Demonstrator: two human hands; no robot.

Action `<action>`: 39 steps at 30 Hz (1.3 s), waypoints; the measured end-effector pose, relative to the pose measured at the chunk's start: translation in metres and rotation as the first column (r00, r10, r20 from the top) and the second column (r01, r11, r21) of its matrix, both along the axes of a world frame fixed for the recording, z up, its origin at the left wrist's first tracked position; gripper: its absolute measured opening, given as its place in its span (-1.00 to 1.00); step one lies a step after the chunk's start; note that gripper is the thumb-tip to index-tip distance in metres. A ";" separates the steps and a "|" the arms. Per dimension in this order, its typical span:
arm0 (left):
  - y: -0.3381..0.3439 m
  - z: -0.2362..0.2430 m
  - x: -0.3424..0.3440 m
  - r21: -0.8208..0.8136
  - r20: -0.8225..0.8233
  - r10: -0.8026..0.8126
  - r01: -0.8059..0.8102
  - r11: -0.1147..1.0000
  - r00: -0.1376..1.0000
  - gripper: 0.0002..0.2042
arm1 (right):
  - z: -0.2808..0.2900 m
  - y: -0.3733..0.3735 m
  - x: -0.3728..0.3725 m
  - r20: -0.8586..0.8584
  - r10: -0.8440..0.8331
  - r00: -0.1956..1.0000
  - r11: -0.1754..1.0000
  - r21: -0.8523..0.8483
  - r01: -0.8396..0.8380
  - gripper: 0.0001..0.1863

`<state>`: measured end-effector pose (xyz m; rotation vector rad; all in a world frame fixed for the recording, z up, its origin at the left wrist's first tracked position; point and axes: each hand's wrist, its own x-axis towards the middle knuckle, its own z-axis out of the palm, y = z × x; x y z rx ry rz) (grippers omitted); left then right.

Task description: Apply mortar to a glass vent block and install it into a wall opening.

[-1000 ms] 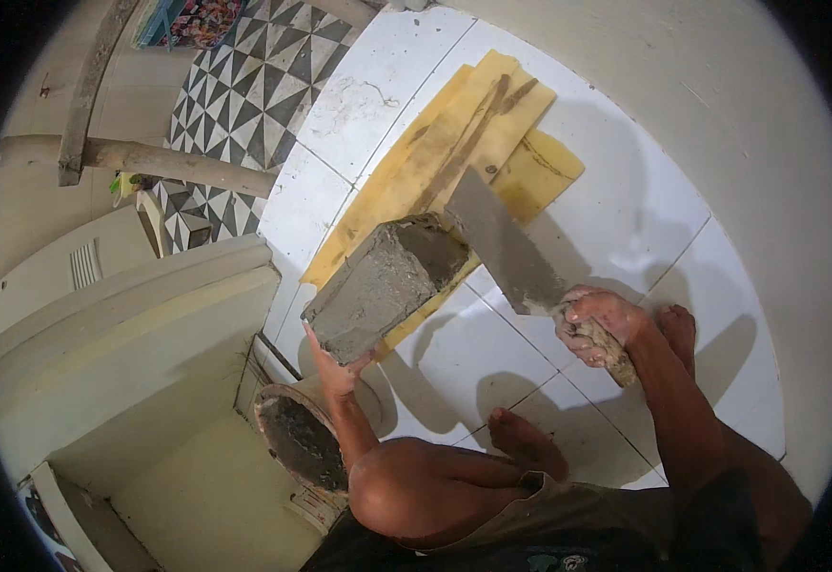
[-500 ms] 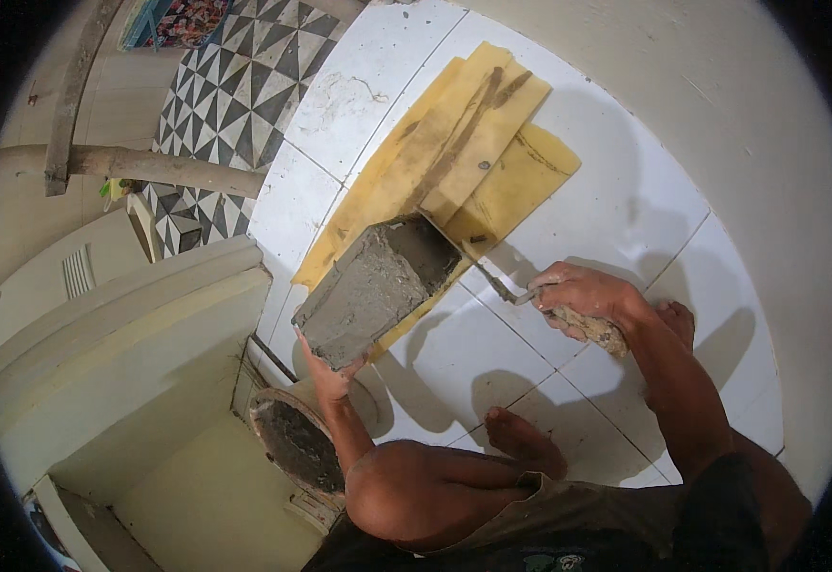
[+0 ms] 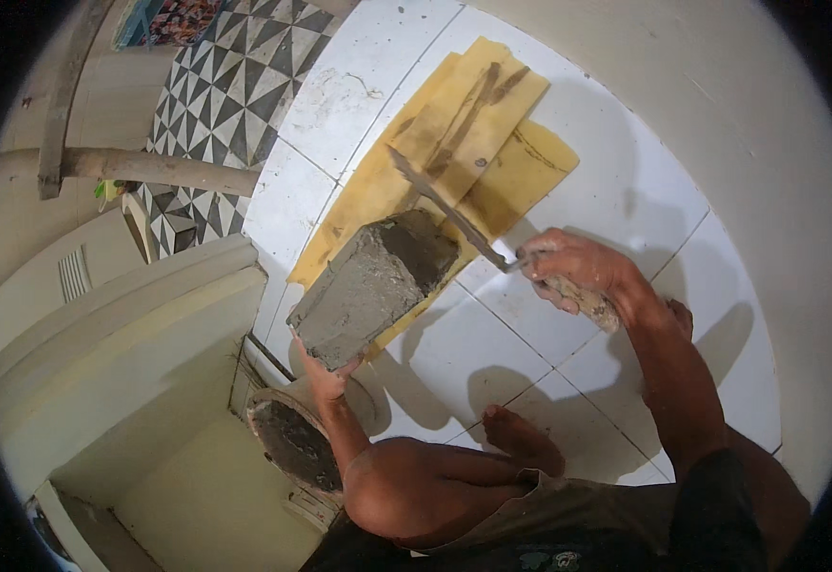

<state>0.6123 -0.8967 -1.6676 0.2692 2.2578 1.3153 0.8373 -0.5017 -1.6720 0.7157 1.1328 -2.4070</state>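
A block coated in wet grey mortar (image 3: 359, 296) is tilted over yellow sheets (image 3: 502, 105) on the white tiled floor. My left hand (image 3: 324, 378) grips its near end, with the thumb along the left side and the other fingers partly hidden underneath. In my right hand (image 3: 583, 272) is a trowel (image 3: 449, 202), its rough, mortar-crusted handle wrapped by the fingers. The trowel's blade shows nearly edge-on, just beyond the block's far right end. From this view I cannot tell whether the blade touches the mortar.
Beside my left forearm stands a round container (image 3: 292, 440) with dark grey residue inside. A pale ledge (image 3: 121, 324) runs along the left, and a wall (image 3: 759, 133) curves along the right. Wooden poles (image 3: 159, 170) cross the upper left, near black-and-white patterned tiles (image 3: 235, 86). My bare foot (image 3: 523, 440) rests on the floor.
The trowel has swung away from the block's far end, its tip now farther up and left over the yellow sheets. My left hand and the block have hardly shifted.
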 end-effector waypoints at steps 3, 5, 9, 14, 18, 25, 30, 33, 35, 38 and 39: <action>0.001 0.002 -0.003 -0.012 -0.034 -0.049 0.048 0.999 0.998 0.18 | -0.021 -0.009 0.013 0.022 0.079 0.997 0.994 -0.078 -0.077 -0.77; 0.012 0.004 0.003 -0.004 -0.026 -0.060 0.060 0.998 0.998 0.19 | -0.021 -0.020 0.020 0.134 0.051 0.990 0.995 -0.091 -0.039 -0.72; 0.026 0.022 0.001 0.153 -0.014 -0.018 0.020 0.988 1.000 0.16 | 0.006 -0.038 0.010 0.078 0.027 0.997 0.980 -0.199 -0.011 -0.63; 0.048 0.025 0.010 0.159 -0.134 -0.099 0.120 0.980 0.986 0.08 | 0.085 -0.021 0.012 -0.052 -0.133 0.990 0.969 -0.218 0.119 -0.67; 0.045 0.024 0.027 0.230 -0.096 0.052 -0.028 0.973 0.994 0.09 | 0.150 -0.019 -0.018 -0.166 0.007 0.986 0.998 0.064 0.003 -0.65; 0.031 0.020 0.110 0.209 -0.139 0.271 -0.239 0.948 0.953 -0.07 | 0.231 -0.041 -0.082 -0.306 0.393 0.867 0.817 0.548 -0.177 -0.70; -0.024 0.030 0.222 0.476 0.562 0.446 -0.713 0.514 0.697 -0.52 | 0.277 -0.093 -0.127 -0.185 0.703 0.686 0.535 0.773 -0.340 -0.74; -0.057 0.017 0.278 0.502 0.380 0.897 -0.865 0.003 0.224 -0.54 | 0.303 -0.141 -0.145 -0.113 0.834 0.540 0.253 0.948 -0.193 -0.76; -0.082 0.060 0.269 0.521 0.238 0.961 -0.816 -0.251 -0.143 -0.45 | 0.311 -0.172 -0.158 -0.024 0.884 0.467 0.113 0.980 -0.164 -0.75; -0.146 0.067 0.242 0.512 -0.017 0.995 -0.856 -0.076 -0.099 -0.38 | 0.328 -0.227 -0.161 0.176 0.928 0.328 -0.239 0.957 0.163 -0.66; -0.173 0.061 0.231 0.534 0.127 0.992 -0.843 -0.070 -0.002 -0.39 | 0.327 -0.245 -0.161 0.166 0.941 0.294 -0.223 0.960 0.171 -0.66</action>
